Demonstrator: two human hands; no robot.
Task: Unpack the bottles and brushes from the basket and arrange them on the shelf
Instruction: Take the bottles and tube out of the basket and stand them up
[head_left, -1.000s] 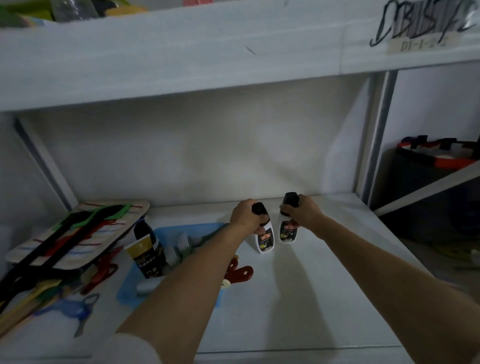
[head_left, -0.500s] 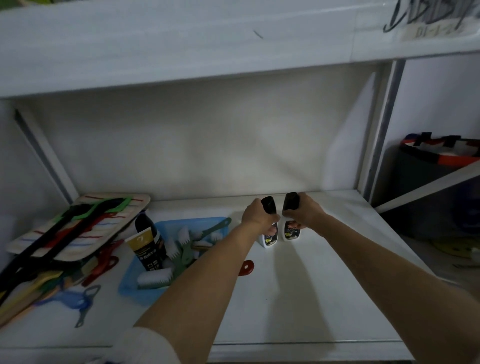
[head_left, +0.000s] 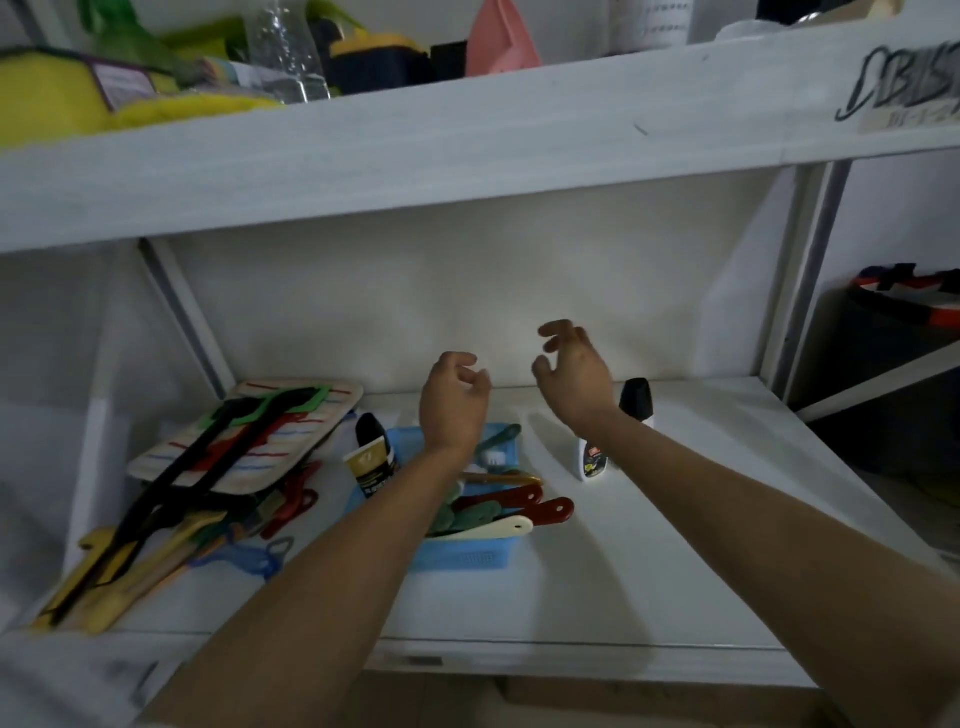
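Both my hands hover above the white shelf (head_left: 675, 545), fingers loosely curled and holding nothing. My left hand (head_left: 454, 400) is over the blue basket (head_left: 467, 558); my right hand (head_left: 571, 374) is just right of it. Two small white bottles stand on the shelf behind my right wrist. The nearer bottle (head_left: 589, 461) shows its labelled body, its top hidden by my wrist. The other bottle (head_left: 635, 397) shows only its black cap. In the basket lie several brushes (head_left: 511, 506) with red, green and cream handles. A black bottle with a gold label (head_left: 371, 457) stands at the basket's left end.
A striped board (head_left: 249, 447) and a heap of coloured long-handled tools (head_left: 156, 545) fill the shelf's left side. The upper shelf board (head_left: 467, 150) overhangs closely. A metal upright (head_left: 810, 270) bounds the right side, with a dark bin (head_left: 893, 332) beyond it.
Both hands have let go of the two small bottles and risen off them. The bottles now stand alone on the shelf. The camera has tilted up, showing the upper shelf.
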